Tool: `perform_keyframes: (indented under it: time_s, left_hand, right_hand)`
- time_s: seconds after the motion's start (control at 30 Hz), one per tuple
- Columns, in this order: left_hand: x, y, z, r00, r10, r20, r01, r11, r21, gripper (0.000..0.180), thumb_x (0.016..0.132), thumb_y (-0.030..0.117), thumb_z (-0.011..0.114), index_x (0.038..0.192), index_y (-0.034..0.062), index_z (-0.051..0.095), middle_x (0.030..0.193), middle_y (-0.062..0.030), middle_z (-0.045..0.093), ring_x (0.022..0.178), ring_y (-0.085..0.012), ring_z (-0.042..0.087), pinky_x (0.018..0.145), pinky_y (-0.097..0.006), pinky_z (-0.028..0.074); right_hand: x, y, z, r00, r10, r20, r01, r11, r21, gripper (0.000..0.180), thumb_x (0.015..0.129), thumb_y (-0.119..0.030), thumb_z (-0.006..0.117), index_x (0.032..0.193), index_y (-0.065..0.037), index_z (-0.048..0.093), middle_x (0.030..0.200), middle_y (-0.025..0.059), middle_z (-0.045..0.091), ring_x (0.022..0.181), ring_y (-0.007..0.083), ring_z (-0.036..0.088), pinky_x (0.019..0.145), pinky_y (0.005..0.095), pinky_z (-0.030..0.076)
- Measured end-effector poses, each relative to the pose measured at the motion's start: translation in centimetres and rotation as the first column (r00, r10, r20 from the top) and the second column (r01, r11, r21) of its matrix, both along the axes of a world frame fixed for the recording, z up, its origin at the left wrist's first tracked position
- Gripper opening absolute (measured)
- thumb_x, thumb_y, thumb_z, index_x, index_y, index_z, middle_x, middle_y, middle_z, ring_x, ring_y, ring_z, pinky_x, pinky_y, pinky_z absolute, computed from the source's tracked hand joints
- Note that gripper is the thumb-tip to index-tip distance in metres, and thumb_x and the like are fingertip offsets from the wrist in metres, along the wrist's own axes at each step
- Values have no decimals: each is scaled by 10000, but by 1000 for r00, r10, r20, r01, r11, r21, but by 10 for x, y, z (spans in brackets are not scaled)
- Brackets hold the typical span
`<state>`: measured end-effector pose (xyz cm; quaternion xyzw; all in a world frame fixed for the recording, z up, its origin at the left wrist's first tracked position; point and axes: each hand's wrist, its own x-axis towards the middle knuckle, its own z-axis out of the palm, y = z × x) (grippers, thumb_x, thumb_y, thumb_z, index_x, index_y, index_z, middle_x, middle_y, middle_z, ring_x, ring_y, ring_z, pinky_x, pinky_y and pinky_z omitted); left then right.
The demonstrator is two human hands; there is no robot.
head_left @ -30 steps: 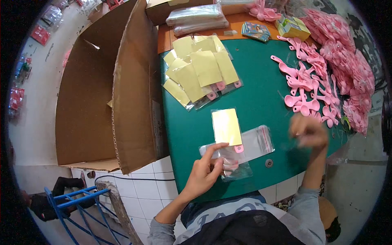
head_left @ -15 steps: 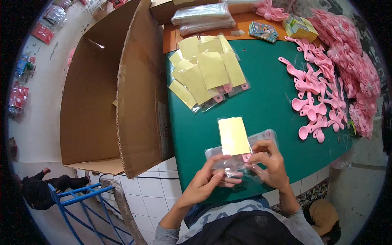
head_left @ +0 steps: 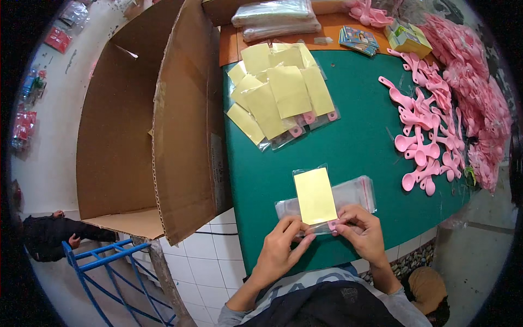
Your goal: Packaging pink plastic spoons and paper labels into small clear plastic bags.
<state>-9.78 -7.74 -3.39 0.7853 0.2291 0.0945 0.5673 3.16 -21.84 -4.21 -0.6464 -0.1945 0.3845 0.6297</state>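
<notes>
- Packet with a yellow card on top lies before me toward the front edge of the green surface, over flat clear bags whose right end sticks out past it.
- My right hand has thumb and forefinger pinched on the packet's lower right corner, at a pink tab.
- My left hand bends in at the packet's lower left corner, fingertips against clear film; whether they grip it or only touch it, I cannot tell.
- The surface's front edge runs beneath my wrists. Green top stretches from the packet up to a heap of similar packets near the far left corner, and across to loose pink spoons along the right edge.
- A tall cardboard box stands at the left edge, its wall bounding my room on that side.
- An orange strip along the far edge bears small printed cards and a yellow-green box.
- Whatever lies under the yellow card is hidden. My fingers cover part of the film's lower edge, and its layers are hard to count.
- Crumpled bags of pink pieces crowd the far right corner, their contents blending together.
- A person beyond a blue metal frame shows only in part.
</notes>
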Motion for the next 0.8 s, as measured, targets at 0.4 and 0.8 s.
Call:
perform_keyframes:
  time_s: [0.4,0.8]
  left_hand:
    - [2,-11,-13,952,301,-51,-300,891,-341,138,821,7,592,912,-32,495,875,-85,563,755,-107,596,561,-234,520]
    - [-4,-8,-11,984,179,-15,-179,970,-167,320,812,-23,574,1123,-4,503,974,-89,524,751,-98,554,555,-206,518]
  right_hand:
    - [-8,11,0,990,-110,91,124,979,-160,181,771,22,644,879,33,499,782,77,591,711,106,605,601,220,515]
    - [-10,16,0,968,-48,247,87,985,-151,309,741,31,660,1041,16,587,776,70,596,656,87,582,577,212,493]
